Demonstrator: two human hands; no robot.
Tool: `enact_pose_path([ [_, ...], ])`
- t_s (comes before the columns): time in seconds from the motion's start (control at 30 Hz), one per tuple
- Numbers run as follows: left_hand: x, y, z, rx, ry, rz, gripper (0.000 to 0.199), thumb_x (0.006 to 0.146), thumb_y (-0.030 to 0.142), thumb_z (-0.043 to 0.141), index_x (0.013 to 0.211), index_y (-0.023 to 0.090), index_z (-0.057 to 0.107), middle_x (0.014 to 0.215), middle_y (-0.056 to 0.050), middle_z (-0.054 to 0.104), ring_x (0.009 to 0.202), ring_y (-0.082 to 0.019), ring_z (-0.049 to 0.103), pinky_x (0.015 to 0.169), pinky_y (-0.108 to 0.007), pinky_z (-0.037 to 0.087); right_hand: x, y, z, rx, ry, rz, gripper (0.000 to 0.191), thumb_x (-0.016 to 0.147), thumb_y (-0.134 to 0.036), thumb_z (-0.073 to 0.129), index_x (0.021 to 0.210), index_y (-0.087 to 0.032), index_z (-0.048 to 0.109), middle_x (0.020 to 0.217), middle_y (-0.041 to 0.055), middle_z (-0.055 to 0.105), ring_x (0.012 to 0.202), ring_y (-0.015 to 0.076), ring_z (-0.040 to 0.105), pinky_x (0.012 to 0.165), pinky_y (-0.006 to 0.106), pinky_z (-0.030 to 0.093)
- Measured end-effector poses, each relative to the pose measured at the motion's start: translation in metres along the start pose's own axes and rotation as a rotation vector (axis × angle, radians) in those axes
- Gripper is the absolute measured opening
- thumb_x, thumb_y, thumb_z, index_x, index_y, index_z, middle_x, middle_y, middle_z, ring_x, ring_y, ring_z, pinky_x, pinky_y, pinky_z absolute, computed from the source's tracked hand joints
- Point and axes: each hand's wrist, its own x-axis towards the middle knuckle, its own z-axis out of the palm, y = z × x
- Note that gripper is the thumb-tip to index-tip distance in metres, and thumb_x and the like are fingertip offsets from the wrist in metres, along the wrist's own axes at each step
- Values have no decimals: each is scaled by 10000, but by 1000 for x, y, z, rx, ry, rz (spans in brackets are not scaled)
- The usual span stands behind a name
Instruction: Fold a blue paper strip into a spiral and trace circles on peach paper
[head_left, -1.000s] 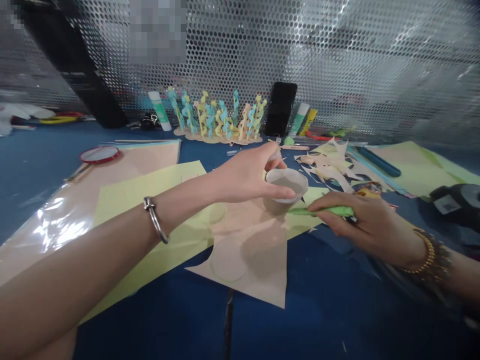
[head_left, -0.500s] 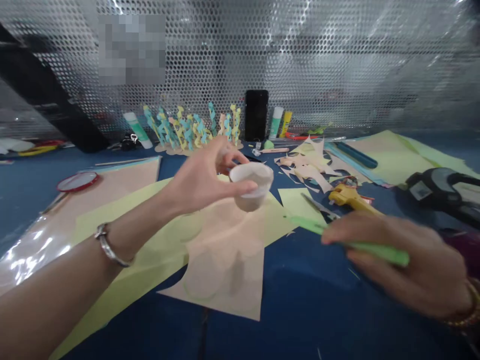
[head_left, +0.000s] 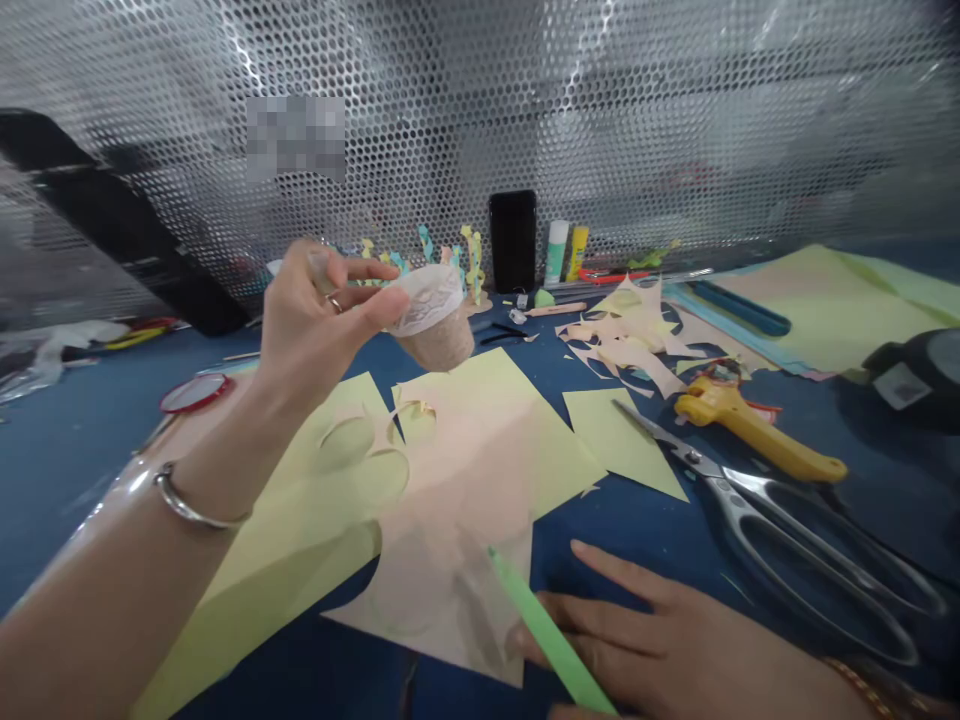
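Observation:
Raised over the papers, my left hand (head_left: pixel 304 330) pinches the rim of a small cup (head_left: pixel 441 338), speckled beige with a white lace band. The cup is tilted. At lower right, my right hand (head_left: pixel 667 650) holds a light green pen (head_left: pixel 549 638), its fingers fairly straight and the thumb partly cut off by the frame edge. The pen's tip points at a pale pink sheet (head_left: pixel 465 470), which has a curved cut-out on its left side and a faint round outline. Beneath it lie yellow sheets (head_left: pixel 292 580), one with round cut-outs.
Large scissors (head_left: pixel 705 465) lie at right beside a yellow-handled tool (head_left: pixel 765 430). Paper scraps (head_left: pixel 622 335) lie behind a small yellow piece (head_left: pixel 630 440). A phone (head_left: pixel 514 240), glue sticks (head_left: pixel 556 250) and twisted paper decorations (head_left: pixel 472 265) stand along the perforated metal wall.
My left hand has lifted the cup off the sheet, up and to the left. My right hand with the pen has moved left and down, uncovering the scissors.

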Motion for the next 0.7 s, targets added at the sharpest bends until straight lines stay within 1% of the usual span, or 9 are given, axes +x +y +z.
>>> enact_pose_path([
  [0.07,0,-3,0,-15,-14,13,381,643,282,768,744,246,403,883,25,665,802,-180,663,610,-333,537,-5,1,8,-17,23,-12,255,943,-249,408,1112,-199,592,1186,-17,639,1226,129,474,1104,345,307],
  [0.13,-1,-5,1,-38,-14,23,401,628,287,779,740,239,397,867,18,664,806,-181,662,592,-314,533,-9,0,18,-8,98,-21,249,945,-226,399,1075,-185,607,1132,-29,667,1208,102,486,1137,314,233],
  [0.2,-3,-5,4,-60,-17,12,424,612,284,789,728,230,385,856,13,663,796,-179,659,574,-297,528,-12,-1,26,29,178,-21,261,949,-230,379,1046,-183,616,1092,-38,684,1177,90,512,1155,310,162],
  [0.27,-7,-2,9,-69,-59,-49,421,623,278,779,728,225,376,874,6,661,797,-176,654,578,-296,529,-13,-1,29,73,213,-26,294,958,-230,341,1062,-177,610,1108,-44,677,1160,83,525,1162,319,90],
  [0.33,-12,1,15,-59,-118,-118,413,635,273,766,732,223,368,899,-6,655,832,-189,652,602,-309,535,-12,0,25,110,178,-41,317,959,-215,316,1089,-157,599,1139,-38,664,1162,83,524,1158,319,50],
  [0.43,-20,4,24,-24,-182,-168,444,624,284,761,730,226,334,936,-28,657,888,-221,654,635,-331,544,-8,3,11,134,32,-49,278,947,-210,361,1067,-144,603,1143,-23,663,1176,81,515,1150,296,82],
  [0.5,-24,3,28,-10,-221,-191,456,625,300,752,733,230,315,956,-40,663,918,-232,653,654,-339,549,-6,4,2,140,-25,-39,243,942,-222,398,1037,-151,610,1142,-23,664,1183,71,509,1144,273,108],
  [0.63,-29,0,32,-2,-284,-223,469,624,310,751,745,228,306,970,-55,658,923,-223,649,665,-328,556,-7,4,-1,175,-15,-19,218,943,-231,419,1016,-166,613,1120,-29,675,1173,54,515,1139,247,124],
  [0.7,-30,-2,32,15,-307,-232,481,622,312,755,746,224,299,974,-62,653,907,-213,647,662,-320,558,-9,5,2,206,36,2,211,940,-243,424,1004,-194,619,1079,-36,691,1156,58,531,1132,235,181],
])
